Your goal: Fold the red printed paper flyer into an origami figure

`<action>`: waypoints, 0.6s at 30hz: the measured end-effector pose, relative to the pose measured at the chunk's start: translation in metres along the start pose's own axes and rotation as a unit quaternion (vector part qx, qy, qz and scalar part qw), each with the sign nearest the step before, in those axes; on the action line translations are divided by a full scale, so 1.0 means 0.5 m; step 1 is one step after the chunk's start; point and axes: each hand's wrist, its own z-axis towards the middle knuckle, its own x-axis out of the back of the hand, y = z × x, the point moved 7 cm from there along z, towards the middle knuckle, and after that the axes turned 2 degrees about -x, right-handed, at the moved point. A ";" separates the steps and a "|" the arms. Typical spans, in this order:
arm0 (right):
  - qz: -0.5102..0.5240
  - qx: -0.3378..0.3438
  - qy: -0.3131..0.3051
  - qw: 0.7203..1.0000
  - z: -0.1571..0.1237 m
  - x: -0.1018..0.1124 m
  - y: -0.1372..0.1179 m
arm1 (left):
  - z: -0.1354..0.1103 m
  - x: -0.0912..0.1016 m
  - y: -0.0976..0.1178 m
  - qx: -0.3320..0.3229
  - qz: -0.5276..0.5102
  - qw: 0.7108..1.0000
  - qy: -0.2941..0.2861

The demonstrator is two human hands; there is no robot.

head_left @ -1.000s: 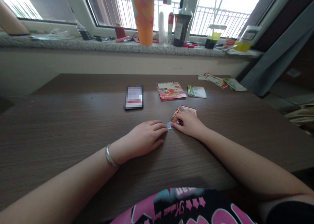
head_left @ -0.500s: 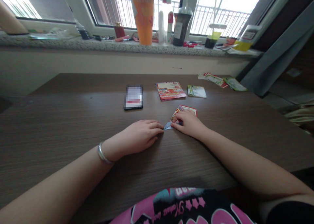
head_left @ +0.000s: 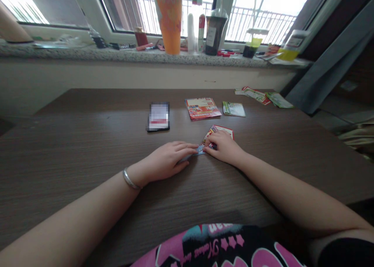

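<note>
Pinning paper (head_left: 200, 150) mid-frame, the right hand (head_left: 223, 146) curls over it, pinch unclear; the left hand (head_left: 166, 160) lies unclenched on its blue tip; folding looks begun, not finished.

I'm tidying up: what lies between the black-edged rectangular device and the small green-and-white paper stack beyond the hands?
In the head view, a larger red-and-white printed paper stack lies between the black-edged device and the green-and-white stack.
</note>
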 end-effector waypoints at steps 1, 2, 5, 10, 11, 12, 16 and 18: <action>0.000 0.004 -0.002 1.000 0.001 0.000 -0.002 | 0.000 -0.003 0.002 -0.007 0.009 1.000 -0.001; 0.000 0.009 -0.003 1.000 0.002 0.000 -0.003 | 0.001 -0.005 0.003 -0.011 0.018 1.000 -0.001; 0.001 0.017 -0.003 1.000 0.003 0.001 -0.008 | 0.000 -0.010 0.001 -0.008 0.037 0.999 -0.008; 0.002 0.013 -0.003 1.000 0.003 -0.001 -0.007 | 0.001 -0.010 0.006 -0.012 0.049 0.998 -0.022; 0.001 0.011 -0.004 1.000 0.003 -0.001 -0.007 | 0.002 -0.008 0.008 -0.013 0.053 0.998 -0.021; 0.001 0.010 -0.005 1.000 0.004 -0.002 -0.007 | 0.003 -0.007 0.011 -0.014 0.058 0.998 -0.020; -0.003 0.008 -0.004 1.000 0.004 0.000 -0.008 | 0.007 -0.002 0.021 -0.018 0.078 0.997 -0.013; -0.003 0.007 -0.004 1.000 0.006 0.000 -0.008 | 0.008 0.000 0.024 -0.017 0.082 0.996 -0.005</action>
